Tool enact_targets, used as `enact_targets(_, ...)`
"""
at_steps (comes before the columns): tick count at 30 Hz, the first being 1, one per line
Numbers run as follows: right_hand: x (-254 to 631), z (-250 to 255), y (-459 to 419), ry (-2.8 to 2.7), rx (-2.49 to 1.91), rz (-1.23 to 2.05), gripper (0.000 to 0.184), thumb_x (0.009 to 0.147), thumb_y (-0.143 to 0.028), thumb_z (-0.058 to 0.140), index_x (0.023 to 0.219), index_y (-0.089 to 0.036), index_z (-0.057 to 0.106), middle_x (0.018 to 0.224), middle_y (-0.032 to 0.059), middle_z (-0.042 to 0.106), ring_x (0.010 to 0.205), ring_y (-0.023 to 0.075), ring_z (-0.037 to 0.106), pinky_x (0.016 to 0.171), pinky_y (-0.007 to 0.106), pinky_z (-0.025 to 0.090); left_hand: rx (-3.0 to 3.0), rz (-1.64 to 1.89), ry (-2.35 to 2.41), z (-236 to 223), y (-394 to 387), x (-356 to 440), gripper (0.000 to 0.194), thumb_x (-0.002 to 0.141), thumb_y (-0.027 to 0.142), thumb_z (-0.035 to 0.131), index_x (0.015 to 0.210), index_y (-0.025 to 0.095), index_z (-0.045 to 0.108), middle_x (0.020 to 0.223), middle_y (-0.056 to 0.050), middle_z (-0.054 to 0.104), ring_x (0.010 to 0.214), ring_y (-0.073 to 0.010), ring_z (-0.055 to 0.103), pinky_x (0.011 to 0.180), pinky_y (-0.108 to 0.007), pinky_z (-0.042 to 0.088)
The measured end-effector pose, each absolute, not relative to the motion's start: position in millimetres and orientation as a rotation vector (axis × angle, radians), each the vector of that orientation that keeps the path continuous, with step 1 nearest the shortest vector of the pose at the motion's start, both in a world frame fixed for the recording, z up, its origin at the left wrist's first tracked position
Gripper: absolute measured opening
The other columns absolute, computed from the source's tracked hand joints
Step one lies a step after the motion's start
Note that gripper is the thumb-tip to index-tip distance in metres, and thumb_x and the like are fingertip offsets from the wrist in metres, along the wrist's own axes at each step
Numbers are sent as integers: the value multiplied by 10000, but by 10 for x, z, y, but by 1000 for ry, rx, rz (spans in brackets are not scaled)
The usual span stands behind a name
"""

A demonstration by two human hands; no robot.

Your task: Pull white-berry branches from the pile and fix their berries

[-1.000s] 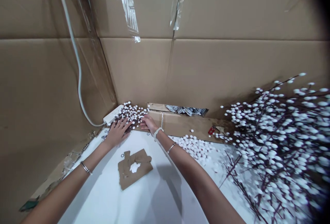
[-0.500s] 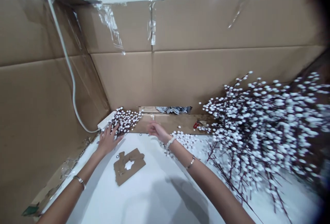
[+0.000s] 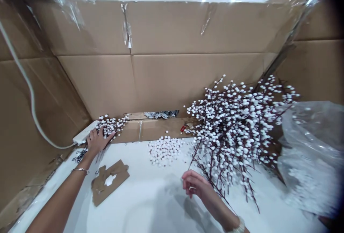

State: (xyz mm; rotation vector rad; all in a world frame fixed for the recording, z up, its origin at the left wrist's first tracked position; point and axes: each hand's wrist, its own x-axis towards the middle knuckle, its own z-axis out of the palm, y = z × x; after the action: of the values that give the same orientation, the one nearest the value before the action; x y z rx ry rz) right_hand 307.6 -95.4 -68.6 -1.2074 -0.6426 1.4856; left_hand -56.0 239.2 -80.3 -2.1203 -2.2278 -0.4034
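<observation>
L hand (image 3: 97,141), left of lower centre: fingers spread, palm down, on lower edge of small white-beaded sprig (image 3: 111,125), no visible grip; white power strip (image 3: 84,133) just left of hand, its cable (image 3: 30,97) running up far left; black rubber rings (image 3: 80,156) just below hand; R hand (image 3: 194,184), lower centre: fingers curled, thumb + index pinching thin pale sliver (image 3: 191,188), item too small to ID; hand near lower stems of large heap of white-beaded branches (image 3: 236,129), centre-right; loose pile of white beads (image 3: 164,150) mid-frame; cut cardboard piece (image 3: 109,183) lower left on white tabletop (image 3: 150,208); small red-handled tool (image 3: 183,128) by back wall; clear plastic bag (image 3: 309,154) far right; cardboard wall (image 3: 161,82) behind
</observation>
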Motion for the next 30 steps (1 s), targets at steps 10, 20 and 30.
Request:
enact_targets(10,3431,-878,-1452,-598,-1267,1375,407,705,-574,737,854,-217,607,565,-43,443,519,118,405,527,268,332,-2188,-965,-1886,-283,1598,-478,714,921,644,287,1404,130,398,1495,-189,384,1396,-376,342,1121,-600,288)
enact_targets(20,3265,-536,-1571,-808,-1212,1436,370,815,-543,648,819,-183,564,343,-126,294,316,67,295,404,217,189,-2726,-962,-934,-857,-21,592,452,899,299,522,1333,231,418,1340,-151,527,1292,-326,449,1103,-547,301)
enact_targets(30,3915,12,-1420,-1071,-1685,493,300,905,-456,510,857,-185,630,618,-4,575,567,139,490,557,257,351,-2918,-1294,-1236,-1151,-87,605,361,916,331,500,1261,224,492,1238,-126,596,1161,-280,575,977,-462,473)
